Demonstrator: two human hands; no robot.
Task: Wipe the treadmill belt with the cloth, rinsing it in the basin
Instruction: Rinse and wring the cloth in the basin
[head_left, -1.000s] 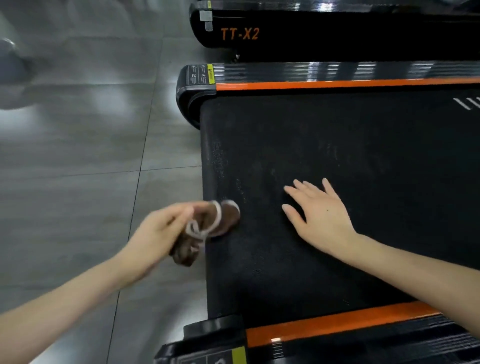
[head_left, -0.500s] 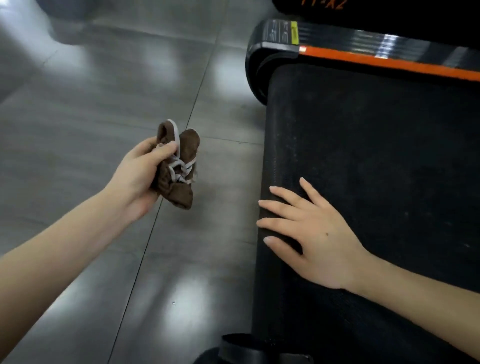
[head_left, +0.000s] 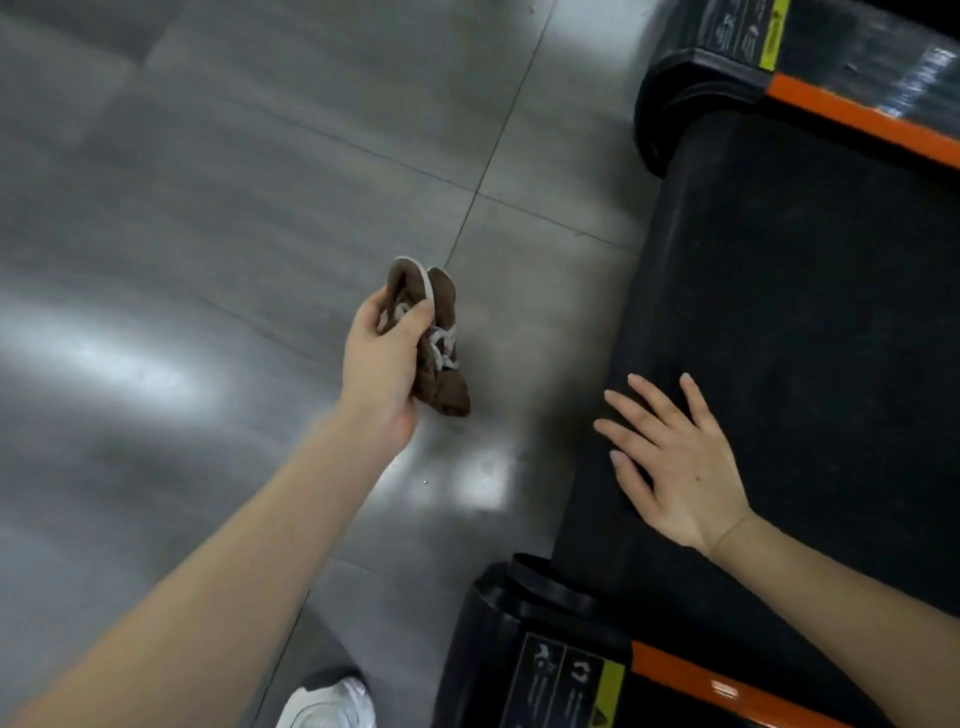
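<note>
My left hand (head_left: 383, 358) grips a bunched brown cloth (head_left: 441, 358) with a pale trim, held in the air above the grey floor, left of the treadmill. The black treadmill belt (head_left: 810, 322) fills the right side of the view. My right hand (head_left: 675, 462) rests flat on the belt's rounded rear end, fingers spread and straight. No basin shows in this view.
Orange side rails (head_left: 852, 119) and black end caps (head_left: 540, 654) with yellow warning labels frame the belt. Glossy grey floor tiles (head_left: 218, 218) spread to the left. A white shoe (head_left: 332, 706) shows at the bottom edge.
My left hand has carried the cloth off the belt's edge and out over the floor. The view has swung left, and my right hand now rests at the belt's end.
</note>
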